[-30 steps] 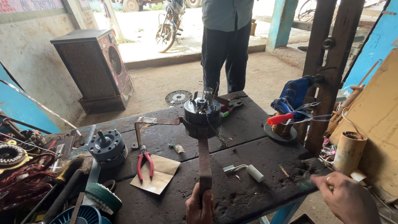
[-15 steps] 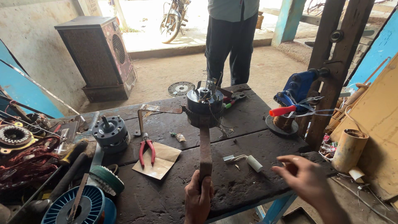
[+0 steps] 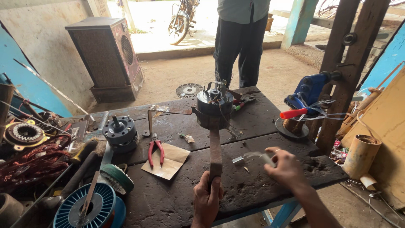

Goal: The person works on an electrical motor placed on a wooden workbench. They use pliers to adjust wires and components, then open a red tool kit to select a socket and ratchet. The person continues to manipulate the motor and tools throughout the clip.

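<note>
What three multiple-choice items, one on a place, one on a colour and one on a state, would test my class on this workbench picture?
1. Where do the pliers lie?
A. Beside the piece of brown paper, left of the bar
B. On the ground by the speaker
C. In the right hand

2. What colour are the plier handles?
A. Blue
B. Red
C. Yellow

3. What is the left hand doing?
A. Resting flat on the table
B. Gripping the lower end of the rusty bar that carries the motor
C. Holding a spool

Answers:
1 A, the pliers lie on the dark table, their handle ends at the paper's edge.
2 B, both handles are red.
3 B, the fingers wrap the bar's lower end, while the right hand reaches over a small pale tool.
</note>
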The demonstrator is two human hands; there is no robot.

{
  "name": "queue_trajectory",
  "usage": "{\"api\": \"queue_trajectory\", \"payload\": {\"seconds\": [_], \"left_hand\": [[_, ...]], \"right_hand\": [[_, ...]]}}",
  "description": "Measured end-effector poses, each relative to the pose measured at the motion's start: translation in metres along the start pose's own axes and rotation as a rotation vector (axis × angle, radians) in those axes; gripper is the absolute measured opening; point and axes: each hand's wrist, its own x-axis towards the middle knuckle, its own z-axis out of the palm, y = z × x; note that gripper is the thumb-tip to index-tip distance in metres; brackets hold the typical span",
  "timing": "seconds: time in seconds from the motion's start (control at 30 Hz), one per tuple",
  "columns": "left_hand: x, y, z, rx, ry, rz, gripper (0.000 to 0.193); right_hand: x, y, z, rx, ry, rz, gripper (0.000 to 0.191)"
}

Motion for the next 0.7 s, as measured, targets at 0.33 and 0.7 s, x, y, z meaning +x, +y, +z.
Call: {"api": "queue_trajectory", "payload": {"seconds": [0.33, 0.7], "left_hand": [[-0.001, -0.001, -0.002, 0.015, 0.006, 0.067, 0.023], [0.000, -0.003, 0.000, 0.071, -0.008, 0.024, 0.025]], "right_hand": [[0.024, 0.078, -0.044, 0.506, 0.490, 0.014, 0.046], [0.055, 0.084, -0.069, 0.159, 0.458, 0.081, 0.044]]}}
